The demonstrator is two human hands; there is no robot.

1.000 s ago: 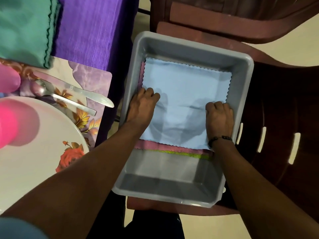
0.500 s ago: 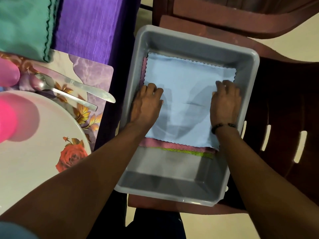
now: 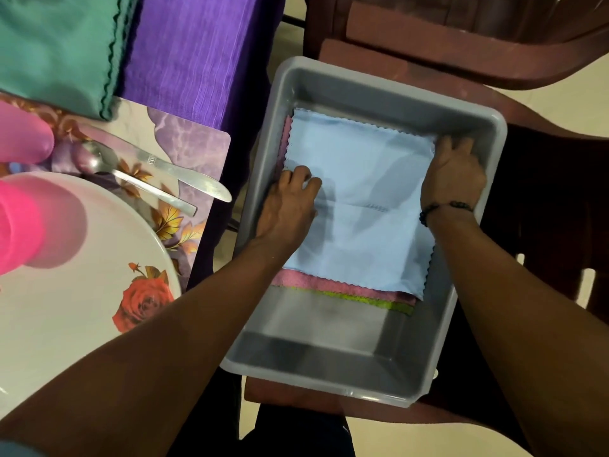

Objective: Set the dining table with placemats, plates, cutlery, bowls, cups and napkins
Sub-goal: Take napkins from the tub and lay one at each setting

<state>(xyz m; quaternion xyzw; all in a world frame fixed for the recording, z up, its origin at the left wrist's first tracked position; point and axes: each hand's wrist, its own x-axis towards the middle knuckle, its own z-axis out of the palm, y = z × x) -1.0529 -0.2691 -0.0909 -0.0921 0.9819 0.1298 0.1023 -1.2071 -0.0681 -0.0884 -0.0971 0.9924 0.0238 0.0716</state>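
Both hands, apparently gripping, on blue napkin (image 3: 359,206)

The tub (image 3: 379,374) is grey. In it the top napkin (image 3: 362,206) is pale blue with a zigzag edge; under it a pink cloth (image 3: 342,288) and a yellow-green cloth (image 3: 372,300). The tablecloth (image 3: 194,61) is purple, the folded napkin (image 3: 56,47) teal green. The placemat (image 3: 191,143) is lilac with orange-gold leaves. The plate (image 3: 66,308) is white with a red rose. The cup (image 3: 16,225) is bright pink, the chair (image 3: 543,199) dark brown-red, the bracelet (image 3: 441,207) black
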